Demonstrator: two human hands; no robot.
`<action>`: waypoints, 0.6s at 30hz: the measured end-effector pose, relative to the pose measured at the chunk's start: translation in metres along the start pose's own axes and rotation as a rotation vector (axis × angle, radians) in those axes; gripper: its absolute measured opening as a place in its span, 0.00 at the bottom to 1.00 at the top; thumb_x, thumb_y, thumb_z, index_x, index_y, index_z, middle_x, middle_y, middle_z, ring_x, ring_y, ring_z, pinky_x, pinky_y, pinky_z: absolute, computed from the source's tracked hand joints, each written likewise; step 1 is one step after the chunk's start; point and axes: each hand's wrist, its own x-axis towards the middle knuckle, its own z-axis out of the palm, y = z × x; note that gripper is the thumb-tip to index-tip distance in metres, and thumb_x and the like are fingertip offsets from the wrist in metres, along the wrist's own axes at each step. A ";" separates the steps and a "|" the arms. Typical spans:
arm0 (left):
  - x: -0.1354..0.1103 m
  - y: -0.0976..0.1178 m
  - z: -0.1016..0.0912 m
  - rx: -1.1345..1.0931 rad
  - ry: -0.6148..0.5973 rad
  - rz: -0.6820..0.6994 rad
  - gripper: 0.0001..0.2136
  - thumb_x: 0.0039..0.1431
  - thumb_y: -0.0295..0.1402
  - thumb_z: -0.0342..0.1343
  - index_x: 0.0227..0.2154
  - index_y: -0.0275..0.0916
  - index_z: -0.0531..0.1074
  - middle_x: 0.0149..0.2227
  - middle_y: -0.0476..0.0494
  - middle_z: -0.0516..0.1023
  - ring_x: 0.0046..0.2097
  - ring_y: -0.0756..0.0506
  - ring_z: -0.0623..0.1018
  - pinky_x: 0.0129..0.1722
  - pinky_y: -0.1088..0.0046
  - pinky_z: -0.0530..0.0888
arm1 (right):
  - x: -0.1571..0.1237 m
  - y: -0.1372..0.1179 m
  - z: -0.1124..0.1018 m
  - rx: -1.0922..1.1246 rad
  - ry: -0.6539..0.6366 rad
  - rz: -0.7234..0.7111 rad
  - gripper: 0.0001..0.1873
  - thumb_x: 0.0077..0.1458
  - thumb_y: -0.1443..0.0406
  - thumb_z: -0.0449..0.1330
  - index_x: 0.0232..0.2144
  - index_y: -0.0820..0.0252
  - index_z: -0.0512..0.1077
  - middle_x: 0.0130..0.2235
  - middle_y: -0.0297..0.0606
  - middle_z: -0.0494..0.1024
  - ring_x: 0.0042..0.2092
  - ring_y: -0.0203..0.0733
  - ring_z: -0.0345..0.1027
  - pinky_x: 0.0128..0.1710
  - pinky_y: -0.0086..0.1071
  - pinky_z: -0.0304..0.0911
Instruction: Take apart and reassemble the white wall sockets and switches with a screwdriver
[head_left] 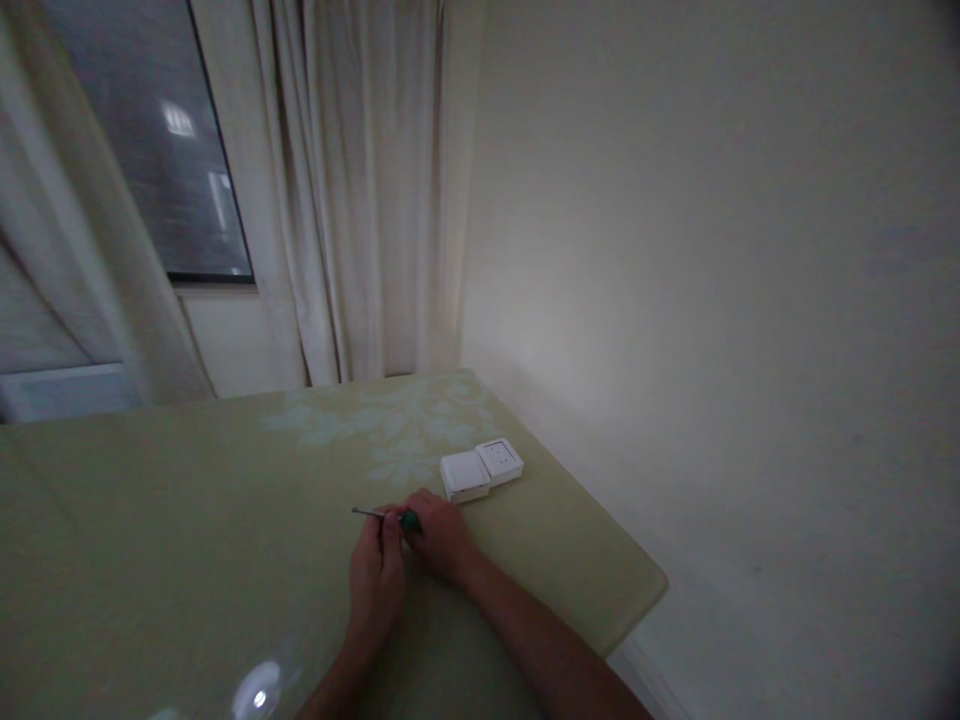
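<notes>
With bare forearms [536, 628] nearest — gripping a green-handled tool [409, 520], likely a screwdriver, in right hand [442, 535], pinching nearer the shaft [367, 513] with left hand [376, 575]. Held low over the bench [187, 520], near a white box [465, 473] touching a white socket [500, 459]. Seemingly at the grip-setting step — next, calling for steadiness.

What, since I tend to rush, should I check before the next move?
1. Screwdriver in hand: ok, held by the left hand and right hand.
2. Tip clear of the boxes: ok, it points away from them.
3. Plain white box and white socket resting on the table: ok, side by side.
4. Right hand clear of the plain white box: cannot tell, it is very close.
5. Tip shape: cannot tell, too small.
</notes>
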 end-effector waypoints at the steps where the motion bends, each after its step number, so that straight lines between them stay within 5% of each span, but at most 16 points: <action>1: 0.000 0.001 0.001 -0.001 -0.003 0.006 0.24 0.67 0.57 0.47 0.39 0.41 0.76 0.35 0.39 0.83 0.36 0.36 0.81 0.39 0.60 0.77 | 0.000 0.001 -0.001 0.006 0.006 -0.001 0.07 0.70 0.60 0.62 0.42 0.57 0.74 0.43 0.38 0.78 0.42 0.42 0.72 0.39 0.32 0.60; 18: 0.007 0.004 0.009 -0.026 -0.022 0.078 0.26 0.68 0.60 0.46 0.34 0.43 0.74 0.32 0.40 0.82 0.34 0.37 0.82 0.36 0.62 0.78 | 0.004 0.009 0.004 -0.013 0.056 0.043 0.06 0.69 0.63 0.60 0.38 0.58 0.75 0.39 0.39 0.81 0.39 0.42 0.72 0.37 0.31 0.58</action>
